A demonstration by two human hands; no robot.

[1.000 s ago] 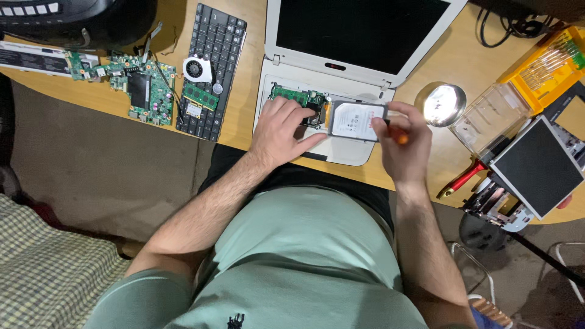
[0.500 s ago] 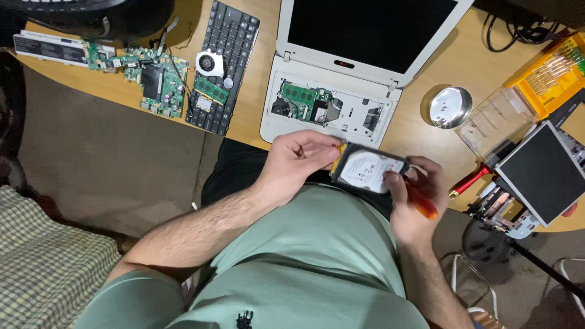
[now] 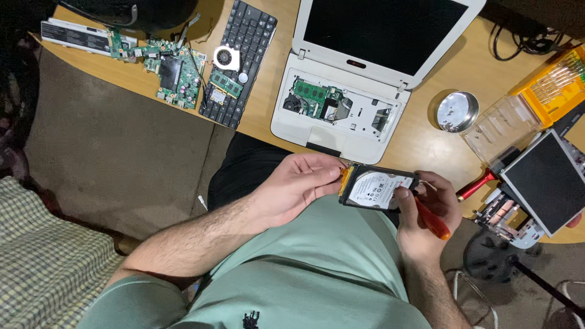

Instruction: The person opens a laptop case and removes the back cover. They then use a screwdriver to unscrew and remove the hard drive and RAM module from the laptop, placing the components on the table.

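I hold a black hard drive (image 3: 376, 189) with a white label over my lap, clear of the table. My left hand (image 3: 298, 186) pinches its left end, where an orange tab shows. My right hand (image 3: 426, 210) grips its right end and also holds a red-handled screwdriver (image 3: 431, 220) in the palm. In front of me on the wooden table (image 3: 420, 143) stands a white laptop (image 3: 350, 113) with its keyboard cover off. Its green memory board and an empty drive bay are exposed.
A loose black keyboard (image 3: 241, 61), a small fan (image 3: 226, 58) and a green circuit board (image 3: 177, 73) lie at the left. A round metal dish (image 3: 457, 111), a clear plastic case (image 3: 503, 125), a yellow bit holder (image 3: 554, 85) and a dark screen panel (image 3: 545, 183) sit at the right.
The hard drive came out of the laptop's bay and now sits in both hands over my lap. My hands drew back from the laptop towards my body.
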